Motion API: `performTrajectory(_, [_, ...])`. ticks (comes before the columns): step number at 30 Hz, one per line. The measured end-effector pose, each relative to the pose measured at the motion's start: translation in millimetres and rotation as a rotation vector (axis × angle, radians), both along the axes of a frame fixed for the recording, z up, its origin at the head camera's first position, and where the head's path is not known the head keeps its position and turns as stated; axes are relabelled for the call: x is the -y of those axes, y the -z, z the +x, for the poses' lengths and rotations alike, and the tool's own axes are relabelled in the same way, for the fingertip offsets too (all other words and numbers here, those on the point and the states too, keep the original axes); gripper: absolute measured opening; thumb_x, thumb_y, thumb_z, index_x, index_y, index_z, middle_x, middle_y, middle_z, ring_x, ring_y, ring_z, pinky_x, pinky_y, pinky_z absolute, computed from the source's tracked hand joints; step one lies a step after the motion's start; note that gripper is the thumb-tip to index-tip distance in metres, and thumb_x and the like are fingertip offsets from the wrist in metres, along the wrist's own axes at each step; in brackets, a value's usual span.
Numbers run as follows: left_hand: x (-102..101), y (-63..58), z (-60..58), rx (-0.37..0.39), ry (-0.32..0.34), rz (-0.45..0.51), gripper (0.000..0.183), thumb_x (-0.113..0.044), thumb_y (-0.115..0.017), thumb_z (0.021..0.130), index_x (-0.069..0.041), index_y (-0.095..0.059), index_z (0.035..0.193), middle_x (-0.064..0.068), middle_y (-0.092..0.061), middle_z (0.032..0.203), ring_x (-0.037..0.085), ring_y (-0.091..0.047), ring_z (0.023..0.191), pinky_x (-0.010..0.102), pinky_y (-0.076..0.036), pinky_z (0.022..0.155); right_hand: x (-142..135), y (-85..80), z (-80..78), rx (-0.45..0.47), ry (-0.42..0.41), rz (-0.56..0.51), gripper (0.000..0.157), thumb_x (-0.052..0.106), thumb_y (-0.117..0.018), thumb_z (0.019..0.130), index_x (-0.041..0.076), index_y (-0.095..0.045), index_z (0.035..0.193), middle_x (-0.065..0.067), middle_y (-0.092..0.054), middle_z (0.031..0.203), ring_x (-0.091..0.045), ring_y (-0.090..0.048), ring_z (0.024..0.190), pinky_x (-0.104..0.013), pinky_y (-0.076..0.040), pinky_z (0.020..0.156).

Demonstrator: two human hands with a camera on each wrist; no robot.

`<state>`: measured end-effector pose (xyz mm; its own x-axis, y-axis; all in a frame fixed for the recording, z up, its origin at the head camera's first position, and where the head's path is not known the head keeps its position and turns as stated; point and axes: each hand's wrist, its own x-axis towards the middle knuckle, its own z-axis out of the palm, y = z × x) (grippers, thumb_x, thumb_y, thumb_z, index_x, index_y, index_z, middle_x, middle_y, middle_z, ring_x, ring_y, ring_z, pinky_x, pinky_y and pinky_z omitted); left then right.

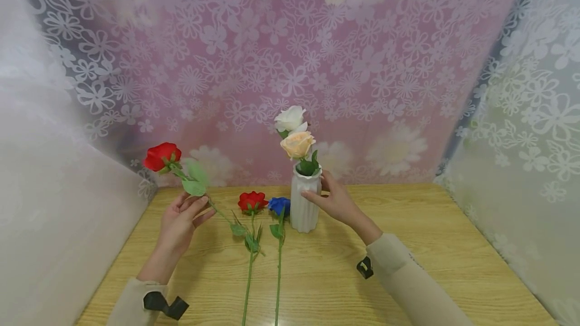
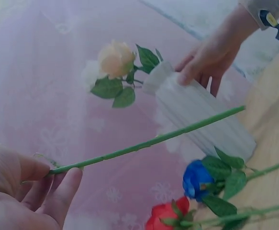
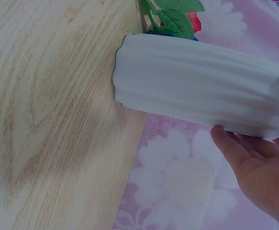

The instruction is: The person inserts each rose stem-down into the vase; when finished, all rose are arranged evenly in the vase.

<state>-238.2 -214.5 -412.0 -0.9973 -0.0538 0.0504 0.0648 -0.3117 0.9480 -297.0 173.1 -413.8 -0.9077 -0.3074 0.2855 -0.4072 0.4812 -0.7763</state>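
Observation:
My left hand [image 1: 178, 223] pinches the green stem [image 2: 149, 143] of a red rose [image 1: 163, 156] between thumb and fingers, its bloom leaning up to the left. A white ribbed vase [image 1: 305, 202] stands upright on the table, with a white rose [image 1: 290, 118] and a peach rose [image 1: 297, 145] in it. Around the vase's upper right side, my right hand [image 1: 337, 200] holds on with thumb and fingers. Between the hands lie a second red rose [image 1: 252, 201] and a blue rose [image 1: 279, 206], whose bloom is partly behind the vase.
The wooden table [image 1: 408, 245] runs up to a pink flowered curtain [image 1: 235, 64] at the back. Pale sheeting [image 1: 59, 205] closes the left side, and a flowered sheet [image 1: 521, 185] hangs at the right. Both rose stems on the table reach toward the front edge.

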Motion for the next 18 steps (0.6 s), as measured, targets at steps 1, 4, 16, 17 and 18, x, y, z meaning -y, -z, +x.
performTrajectory(1, [-2.2, -4.0, -1.3, -0.011, -0.004, 0.013, 0.030, -0.011, -0.069, 0.103, -0.011, -0.057, 0.131, -0.009, -0.070, 0.108, 0.009, -0.070, 0.106, 0.032, -0.064, 0.093, 0.1, -0.2, 0.2, 0.003, 0.001, 0.001, 0.083, 0.041, -0.072, 0.101, 0.023, -0.026, 0.167, -0.019, -0.056, 0.154, -0.040, -0.064, 0.133, -0.058, -0.060, 0.100])
performTrajectory(4, [-10.8, -16.4, -5.1, -0.042, -0.034, 0.050, 0.023, -0.011, -0.069, 0.103, -0.011, -0.059, 0.123, -0.005, -0.068, 0.110, 0.011, -0.069, 0.105, 0.035, -0.063, 0.096, 0.3, -0.2, 0.1, 0.007, 0.002, 0.000, 0.083, 0.042, -0.073, 0.101, 0.023, -0.026, 0.167, -0.019, -0.056, 0.155, -0.040, -0.063, 0.133, -0.058, -0.060, 0.100])
performTrajectory(16, [-44.6, -55.0, -14.3, -0.162, -0.117, 0.210, 0.022, -0.011, -0.064, 0.105, -0.008, -0.058, 0.126, 0.002, -0.072, 0.111, 0.018, -0.073, 0.102, 0.033, -0.063, 0.095, -0.1, 2.4, -2.1, -0.005, 0.002, -0.006, 0.082, 0.042, -0.073, 0.100, 0.025, -0.029, 0.166, -0.018, -0.057, 0.154, -0.039, -0.064, 0.132, -0.058, -0.060, 0.099])
performTrajectory(17, [-46.5, -57.2, -15.2, -0.172, -0.126, 0.207, 0.022, -0.011, -0.063, 0.105, -0.008, -0.058, 0.126, 0.001, -0.072, 0.111, 0.017, -0.073, 0.102, 0.033, -0.063, 0.095, -0.1, 2.5, -2.1, -0.005, 0.001, -0.006, 0.082, 0.042, -0.073, 0.100, 0.025, -0.028, 0.166, -0.018, -0.057, 0.154, -0.039, -0.064, 0.132, -0.058, -0.060, 0.099])
performTrajectory(18, [-48.3, -59.5, -16.1, -0.182, -0.135, 0.213, 0.022, -0.011, -0.063, 0.106, -0.008, -0.058, 0.127, 0.002, -0.072, 0.111, 0.018, -0.073, 0.103, 0.034, -0.063, 0.096, -0.1, 2.5, -2.0, -0.006, 0.000, -0.007, 0.082, 0.042, -0.073, 0.100, 0.025, -0.029, 0.166, -0.018, -0.057, 0.154, -0.039, -0.064, 0.132, -0.058, -0.060, 0.099])
